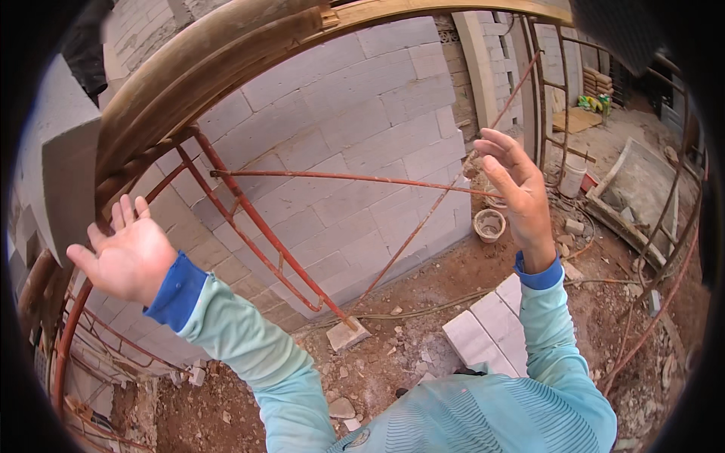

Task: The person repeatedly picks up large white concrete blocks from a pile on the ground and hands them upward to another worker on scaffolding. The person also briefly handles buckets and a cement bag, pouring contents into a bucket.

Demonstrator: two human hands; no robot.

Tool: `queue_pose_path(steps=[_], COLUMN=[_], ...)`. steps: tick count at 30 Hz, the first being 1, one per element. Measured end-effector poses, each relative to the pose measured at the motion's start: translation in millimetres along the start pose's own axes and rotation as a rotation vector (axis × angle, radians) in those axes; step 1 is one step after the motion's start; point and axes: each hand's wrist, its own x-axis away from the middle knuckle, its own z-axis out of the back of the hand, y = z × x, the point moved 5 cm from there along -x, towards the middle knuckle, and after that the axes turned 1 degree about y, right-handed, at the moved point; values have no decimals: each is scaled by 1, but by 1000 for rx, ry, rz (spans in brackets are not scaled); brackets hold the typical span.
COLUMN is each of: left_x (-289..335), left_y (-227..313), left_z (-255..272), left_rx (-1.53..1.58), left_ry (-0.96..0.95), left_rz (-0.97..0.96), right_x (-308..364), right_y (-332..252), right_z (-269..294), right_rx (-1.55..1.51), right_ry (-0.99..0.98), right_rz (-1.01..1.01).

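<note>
Both hands are released and bare of any load: the left hand (124,249) has its palm turned up and fingers spread, the right hand (515,185) has its fingers loosely curved. The planks (189,83) lie beyond them at the top of the view, long axis running left to right — bowed by the lens. The left hand is nearer, just beside their left end; whether its fingertips touch cannot be told. The right sits well apart from their lower edge. Between the hands, the red frame (257,223) and brace (340,178) cross the room in front of the wall (340,98) — the frame closer to the left.
</note>
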Motion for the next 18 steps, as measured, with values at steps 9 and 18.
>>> queue_pose_path(steps=[9, 18], left_x=[175, 508], left_y=[-246, -381], left_z=[146, 463], left_rx=[-468, -957], left_ry=[-218, -324], left_rz=[558, 1872], right_x=[289, 730], right_y=[353, 342], right_z=[151, 220], right_rx=[357, 248], right_ry=[307, 1037], right_rz=[-1006, -2015])
